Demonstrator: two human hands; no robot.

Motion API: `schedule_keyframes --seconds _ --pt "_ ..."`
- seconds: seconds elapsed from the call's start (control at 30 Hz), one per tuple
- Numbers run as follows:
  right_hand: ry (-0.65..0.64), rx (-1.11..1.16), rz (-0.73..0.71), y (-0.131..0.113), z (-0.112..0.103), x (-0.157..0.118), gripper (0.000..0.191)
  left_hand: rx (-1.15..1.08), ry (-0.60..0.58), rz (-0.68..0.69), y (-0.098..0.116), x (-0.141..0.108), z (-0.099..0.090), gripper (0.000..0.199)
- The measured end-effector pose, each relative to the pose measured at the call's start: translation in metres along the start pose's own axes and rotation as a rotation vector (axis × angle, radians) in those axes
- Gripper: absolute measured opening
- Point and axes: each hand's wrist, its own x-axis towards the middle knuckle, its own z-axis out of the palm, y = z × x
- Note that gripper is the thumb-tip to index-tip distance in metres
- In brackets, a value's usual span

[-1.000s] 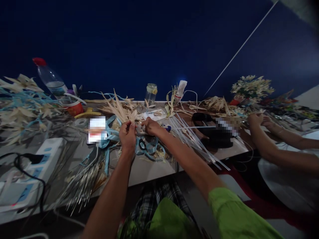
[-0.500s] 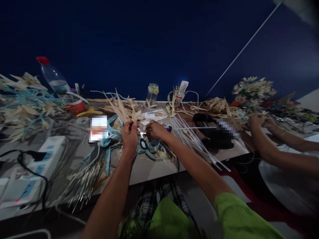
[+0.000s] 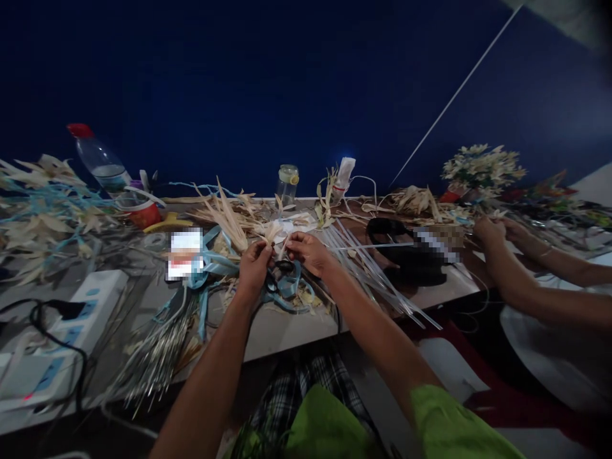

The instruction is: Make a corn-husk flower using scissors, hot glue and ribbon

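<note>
Left hand pinches pale papery husk piece over grey surface; right hand, beside it, pinches thin pale strip. Likely husk-handling step; next move calls for steady left hold.

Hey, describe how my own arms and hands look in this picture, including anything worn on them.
Your left hand and right hand are bare, with no gloves, and no watch or bracelet shows at either wrist. A plain, bright green sleeve covers your upper right arm, leaving the forearm bare. No left sleeve is in view.
</note>
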Motion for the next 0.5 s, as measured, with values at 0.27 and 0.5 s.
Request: schedule_keyframes --seconds 0.27,0.5 --pt "0.041 0.108 -0.094 0.019 -0.002 0.009 0.019 0.053 -0.050 -0.114 -0.003 -0.004 0.007 0.034" --pt "0.037 0.045 -0.147 0.033 -0.005 0.013 0.024 0.315 -0.013 -0.046 -0.003 -0.004 0.007 0.027"
